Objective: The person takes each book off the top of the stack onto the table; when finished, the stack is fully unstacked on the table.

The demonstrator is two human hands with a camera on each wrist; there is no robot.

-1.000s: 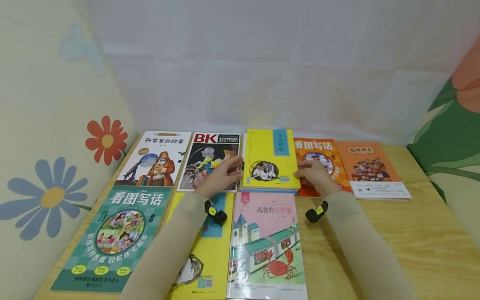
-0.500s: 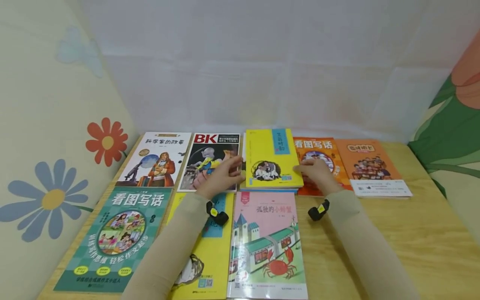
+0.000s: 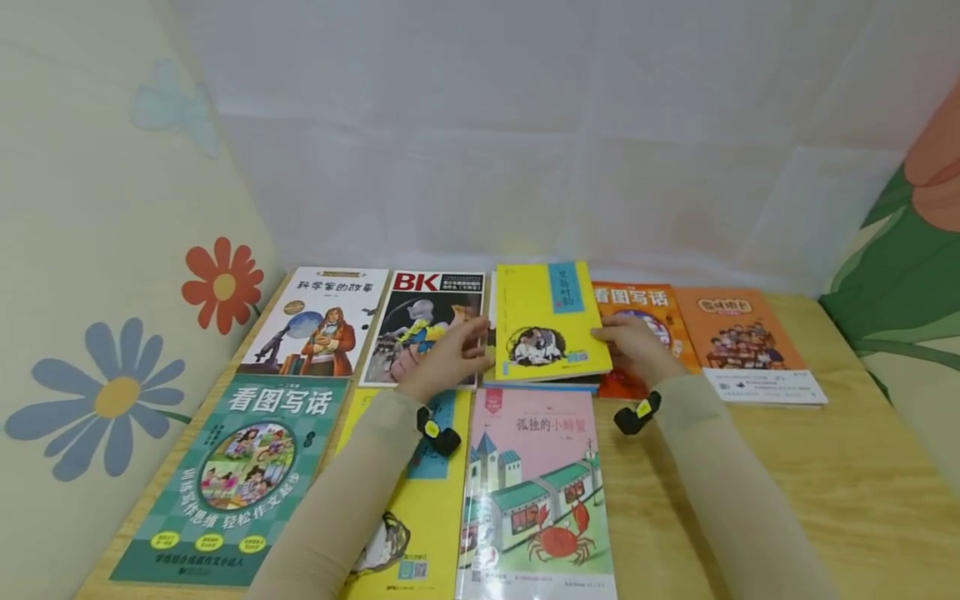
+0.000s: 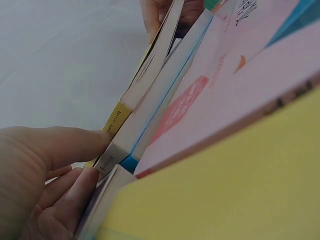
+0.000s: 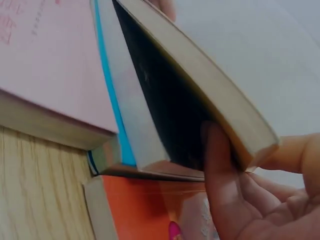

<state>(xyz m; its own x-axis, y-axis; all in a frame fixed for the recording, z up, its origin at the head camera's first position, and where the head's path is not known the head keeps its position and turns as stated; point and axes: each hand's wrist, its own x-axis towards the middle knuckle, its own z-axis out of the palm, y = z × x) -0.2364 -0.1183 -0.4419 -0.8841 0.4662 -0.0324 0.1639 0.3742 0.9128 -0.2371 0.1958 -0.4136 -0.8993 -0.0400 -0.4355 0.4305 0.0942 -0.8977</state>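
In the head view a thin yellow book (image 3: 553, 321) lies tilted on top of a stack at the back middle, its right side raised. My right hand (image 3: 637, 343) pinches that raised edge; in the right wrist view a finger of the right hand (image 5: 250, 200) reaches under the yellow book (image 5: 215, 75), above a dark gap. Below are a pale page block (image 5: 135, 95) and a blue-edged book (image 5: 106, 65). My left hand (image 3: 446, 354) is at the opposite edge. In the left wrist view the thumb of the left hand (image 4: 40, 170) touches the yellow spine (image 4: 116, 120).
Around the stack lie a BK magazine (image 3: 423, 321), a scientist storybook (image 3: 318, 325), an orange book (image 3: 637, 304) and another orange book (image 3: 742, 329). Nearer are a green book (image 3: 232, 483), a second yellow book (image 3: 427, 525) and a pink crab book (image 3: 536, 492), on a wooden table (image 3: 817, 500).
The yellow book's right side has risen off the stack, and the book has shifted slightly right. My right hand has come up with that edge; the left hand stays nearly where it was.
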